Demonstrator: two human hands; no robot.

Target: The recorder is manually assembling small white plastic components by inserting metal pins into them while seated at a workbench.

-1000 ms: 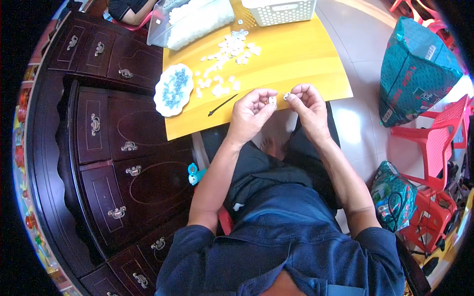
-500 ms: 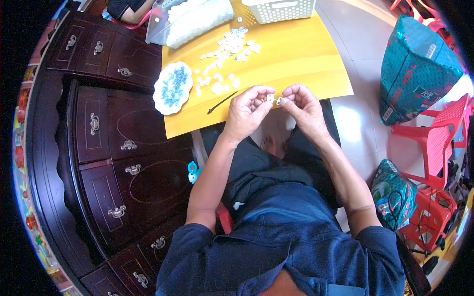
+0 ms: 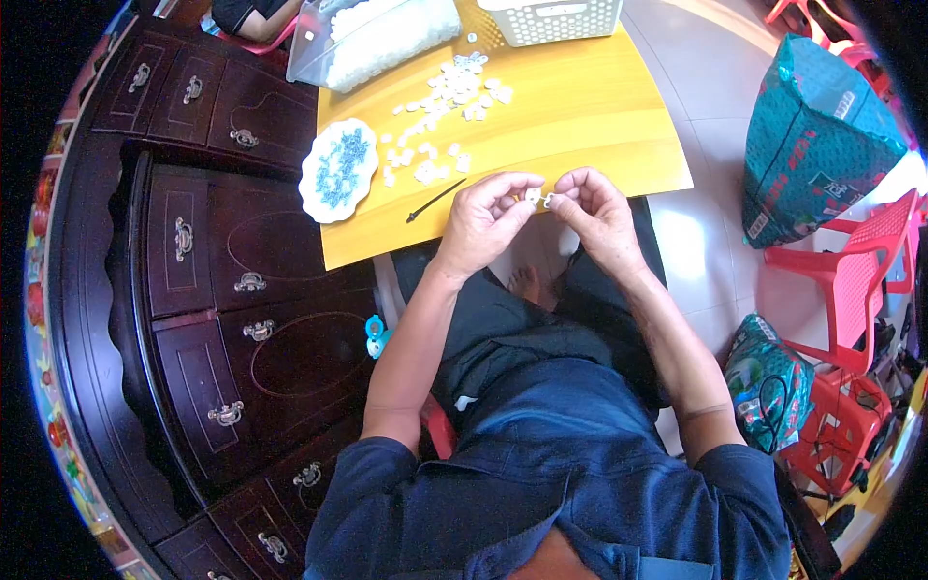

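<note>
Hands (image 3: pixel 541 208) closer; white piece (image 3: pixel 533 195) apparently pinched.

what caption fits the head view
Both hands, left and right, pinch small white parts over a yellow table.

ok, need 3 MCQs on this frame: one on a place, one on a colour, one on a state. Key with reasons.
1. Where does the white plate of blue pieces lie?
A. at the left edge of the yellow table
B. on the red plastic chair
C. inside the white basket

2. What colour is the big bag on the floor at the right?
A. teal
B. orange
C. black

3. What are the left hand and right hand doing?
A. resting flat on the knees
B. each pinching a small white piece, held together at the table edge
C. lifting the clear box

Key: 1 A, the plate sits by the table's left edge; 2 A, the bag's fabric is teal; 3 B, fingertips of both hands meet around small white parts.
</note>
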